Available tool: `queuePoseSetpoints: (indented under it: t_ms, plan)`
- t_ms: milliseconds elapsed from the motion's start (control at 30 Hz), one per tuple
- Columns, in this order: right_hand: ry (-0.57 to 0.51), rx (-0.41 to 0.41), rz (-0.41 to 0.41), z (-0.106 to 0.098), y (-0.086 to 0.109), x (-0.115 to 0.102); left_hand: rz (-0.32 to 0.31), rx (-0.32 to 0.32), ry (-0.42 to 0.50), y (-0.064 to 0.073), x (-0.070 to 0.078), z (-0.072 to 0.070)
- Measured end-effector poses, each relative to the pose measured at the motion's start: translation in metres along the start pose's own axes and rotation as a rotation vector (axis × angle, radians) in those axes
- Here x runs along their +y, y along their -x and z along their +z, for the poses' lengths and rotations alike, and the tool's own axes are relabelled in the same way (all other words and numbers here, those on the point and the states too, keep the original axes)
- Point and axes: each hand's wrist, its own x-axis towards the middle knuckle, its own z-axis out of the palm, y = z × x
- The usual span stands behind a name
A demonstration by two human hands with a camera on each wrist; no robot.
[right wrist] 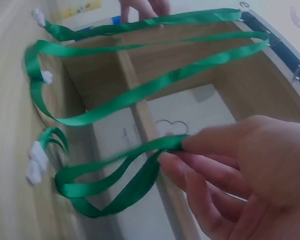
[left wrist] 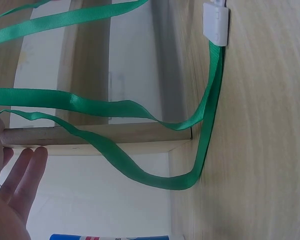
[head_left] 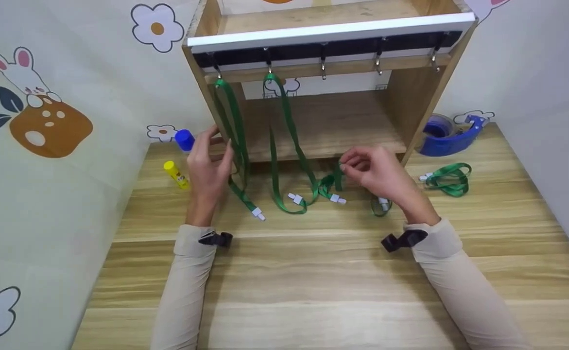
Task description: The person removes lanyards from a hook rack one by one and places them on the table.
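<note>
My right hand (head_left: pixel 376 170) pinches a green lanyard (right wrist: pixel 140 187) between thumb and fingertips. The lanyard's folded loops hang down, and its white clip (head_left: pixel 335 199) lies on the table. At the shelf's left side, my left hand (head_left: pixel 209 163) has its fingers fairly straight, the thumb close by a hanging lanyard (left wrist: pixel 120 155); whether it touches the strap or the wood is unclear. That lanyard hangs from the leftmost hook (head_left: pixel 219 74). Another green lanyard (head_left: pixel 289 121) hangs from the second hook (head_left: pixel 269 68), its lower loop and clip resting on the table.
The wooden shelf (head_left: pixel 313 121) carries several hooks, including a middle hook (head_left: pixel 323 70). A coiled lanyard (head_left: pixel 452 180) and blue tape dispenser (head_left: pixel 452 141) are at right. Another clip (head_left: pixel 384 204) lies under the right wrist. A yellow glue stick (head_left: pixel 176 175) and blue-capped item (head_left: pixel 184 140) stand left.
</note>
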Motion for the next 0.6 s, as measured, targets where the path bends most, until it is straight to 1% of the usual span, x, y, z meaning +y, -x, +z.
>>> queuePoseSetpoints:
  t_ms: [200, 267, 333, 400, 433, 500, 600]
  plan:
    - [-0.021, -0.275, -0.032, 0.014, 0.001, 0.008, 0.008, 0.004, 0.001, 0.001, 0.0, 0.001]
    - [-0.037, -0.345, -0.044, 0.018, 0.0, 0.011, 0.018, 0.011, 0.006, 0.001, -0.001, 0.001]
    - [-0.05, -0.384, -0.058, 0.021, 0.0, 0.015, 0.03, 0.017, 0.011, 0.001, -0.002, 0.002]
    - [-0.057, -0.393, -0.061, 0.025, -0.001, 0.018, 0.034, 0.02, 0.013, 0.001, -0.003, 0.002]
    - [-0.051, -0.384, -0.061, 0.026, -0.002, 0.019, 0.032, 0.02, 0.011, 0.001, -0.003, 0.002]
    - [-0.028, -0.346, -0.049, 0.028, -0.003, 0.021, 0.027, 0.019, 0.006, 0.001, -0.002, 0.002]
    - [0.002, -0.267, -0.022, 0.03, -0.004, 0.026, 0.017, 0.016, 0.001, 0.001, -0.002, 0.002]
